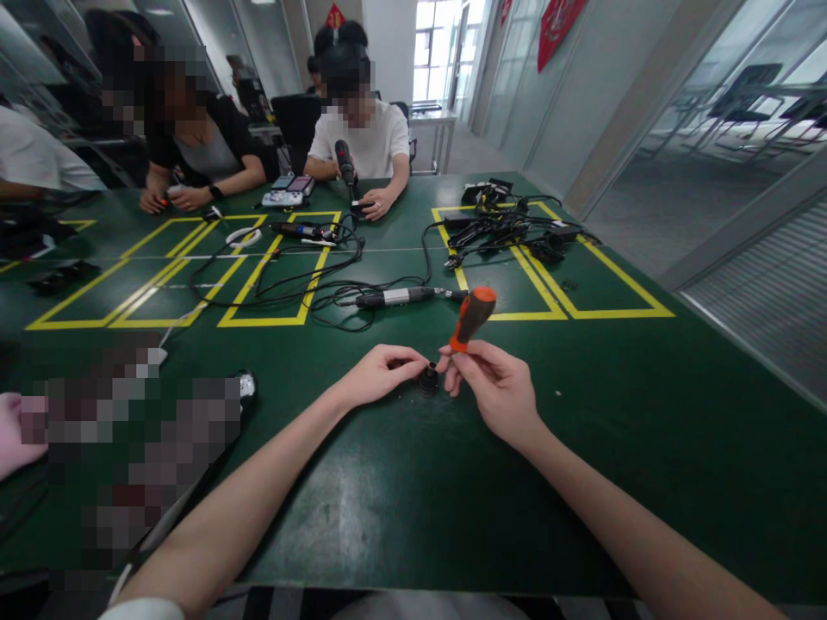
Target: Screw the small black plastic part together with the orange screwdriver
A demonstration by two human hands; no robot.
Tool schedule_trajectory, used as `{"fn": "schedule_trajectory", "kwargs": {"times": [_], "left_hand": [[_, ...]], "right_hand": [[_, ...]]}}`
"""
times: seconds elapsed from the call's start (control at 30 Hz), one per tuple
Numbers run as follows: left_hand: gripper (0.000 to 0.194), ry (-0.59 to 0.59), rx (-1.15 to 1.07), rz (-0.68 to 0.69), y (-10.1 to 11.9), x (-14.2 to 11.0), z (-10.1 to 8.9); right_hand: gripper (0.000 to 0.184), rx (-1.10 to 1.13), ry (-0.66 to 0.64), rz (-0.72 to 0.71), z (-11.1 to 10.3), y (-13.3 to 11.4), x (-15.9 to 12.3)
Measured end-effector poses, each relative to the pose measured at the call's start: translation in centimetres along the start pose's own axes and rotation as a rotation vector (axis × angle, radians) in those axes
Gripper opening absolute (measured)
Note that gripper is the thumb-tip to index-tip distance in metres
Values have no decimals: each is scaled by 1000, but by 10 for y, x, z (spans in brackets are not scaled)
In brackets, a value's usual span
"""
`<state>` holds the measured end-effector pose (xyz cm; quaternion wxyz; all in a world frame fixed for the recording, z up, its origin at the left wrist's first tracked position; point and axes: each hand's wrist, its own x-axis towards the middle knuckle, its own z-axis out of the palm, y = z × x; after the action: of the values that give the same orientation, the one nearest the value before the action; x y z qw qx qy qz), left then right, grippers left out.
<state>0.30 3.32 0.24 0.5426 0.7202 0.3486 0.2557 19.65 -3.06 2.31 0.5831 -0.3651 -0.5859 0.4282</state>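
Observation:
In front of me on the green table sits a small round black part (pixel 427 381), wider at its base and narrower on top. My left hand (pixel 386 372) has its thumb and fingertips closed on the upper left side of this part. Just to the right, my right hand (pixel 494 383) holds a screwdriver (pixel 475 314) by the lower end of its orange and grey handle, which tilts up and to the right. The fingers cover most of the screwdriver's shaft, so where its tip is cannot be seen.
A grey and black pen-shaped electric tool (pixel 395 297) with a looping cable lies beyond my hands. A heap of black cables and adapters (pixel 494 224) lies at the back right. Across the table a person (pixel 362 138) holds a power tool (pixel 345 162). Yellow tape (pixel 617 314) marks rectangles.

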Motion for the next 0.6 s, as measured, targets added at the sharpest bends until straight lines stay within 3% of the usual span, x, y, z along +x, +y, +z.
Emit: {"fn": "schedule_trajectory", "kwargs": {"times": [0.23, 0.47, 0.6], "left_hand": [[29, 10, 17, -25, 0, -1, -1], [30, 14, 17, -14, 1, -1, -2], [29, 12, 25, -7, 0, -1, -1]], "right_hand": [[29, -15, 40, 47, 0, 1, -1], [25, -75, 58, -25, -1, -4, 2], [23, -74, 49, 5, -1, 0, 1]]}}
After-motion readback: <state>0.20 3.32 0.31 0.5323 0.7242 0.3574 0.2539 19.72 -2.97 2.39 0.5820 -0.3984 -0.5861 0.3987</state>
